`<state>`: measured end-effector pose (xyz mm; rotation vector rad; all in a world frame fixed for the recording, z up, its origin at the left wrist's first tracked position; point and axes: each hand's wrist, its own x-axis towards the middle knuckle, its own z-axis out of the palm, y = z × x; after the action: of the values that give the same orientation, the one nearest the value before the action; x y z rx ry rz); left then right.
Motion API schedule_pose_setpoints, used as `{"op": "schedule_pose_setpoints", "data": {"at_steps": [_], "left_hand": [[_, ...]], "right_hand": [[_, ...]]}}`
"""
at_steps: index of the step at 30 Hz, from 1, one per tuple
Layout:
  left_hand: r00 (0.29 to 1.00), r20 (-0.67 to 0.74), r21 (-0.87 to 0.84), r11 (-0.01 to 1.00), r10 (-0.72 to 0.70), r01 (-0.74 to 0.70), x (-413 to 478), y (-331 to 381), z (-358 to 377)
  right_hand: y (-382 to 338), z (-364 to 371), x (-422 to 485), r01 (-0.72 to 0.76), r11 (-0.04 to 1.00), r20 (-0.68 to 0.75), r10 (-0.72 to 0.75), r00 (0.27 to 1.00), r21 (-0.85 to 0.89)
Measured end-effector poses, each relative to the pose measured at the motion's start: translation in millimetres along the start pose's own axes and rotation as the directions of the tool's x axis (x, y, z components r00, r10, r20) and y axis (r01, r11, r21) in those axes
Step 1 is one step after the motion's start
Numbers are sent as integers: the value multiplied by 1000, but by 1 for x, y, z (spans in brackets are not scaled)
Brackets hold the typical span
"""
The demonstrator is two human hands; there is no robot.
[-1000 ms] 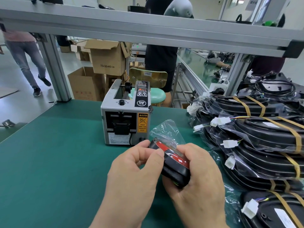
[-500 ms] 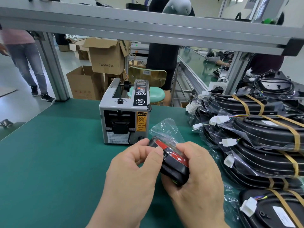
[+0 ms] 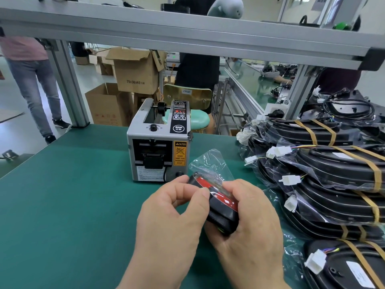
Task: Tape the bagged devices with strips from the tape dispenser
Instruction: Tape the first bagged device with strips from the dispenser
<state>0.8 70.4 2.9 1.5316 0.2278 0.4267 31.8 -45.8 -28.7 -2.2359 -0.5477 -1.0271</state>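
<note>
A small black device with a red band (image 3: 220, 202) sits in a clear plastic bag whose loose end sticks up behind it. My left hand (image 3: 173, 213) pinches the bag at the device's left end with thumb and forefinger. My right hand (image 3: 248, 217) grips the device from the right and below. Both hold it just above the green mat, in front of the grey tape dispenser (image 3: 158, 147). No strip shows at the dispenser's outlet.
A pile of bagged black devices bound with tan tape (image 3: 333, 176), white connectors sticking out, fills the right side. The green mat (image 3: 62, 205) spreads to the left. An aluminium frame (image 3: 187, 36) crosses overhead. Cardboard boxes (image 3: 133, 71) and people stand beyond the bench.
Both hands and the bagged device have stayed almost in place; the left thumb and forefinger have shifted slightly on the bag.
</note>
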Motion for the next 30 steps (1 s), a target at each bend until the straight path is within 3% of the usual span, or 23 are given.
{"op": "schedule_pose_setpoints", "data": {"at_steps": [6, 15, 25, 30], "left_hand": [[999, -54, 19, 1000, 3, -2, -2, 1, 3], [998, 5, -75, 995, -68, 69, 1, 3, -2], [976, 210, -76, 995, -53, 71, 7, 8, -16], [982, 178, -75, 994, -63, 78, 8, 10, -14]], "right_hand": [[1, 0, -1, 0, 1000, 10, 0, 1000, -19], [0, 2, -2, 7, 1000, 1, -7, 1000, -15], [-1, 1, 0, -19, 1000, -18, 19, 1000, -1], [-2, 2, 0, -18, 1000, -6, 18, 1000, 2]]}}
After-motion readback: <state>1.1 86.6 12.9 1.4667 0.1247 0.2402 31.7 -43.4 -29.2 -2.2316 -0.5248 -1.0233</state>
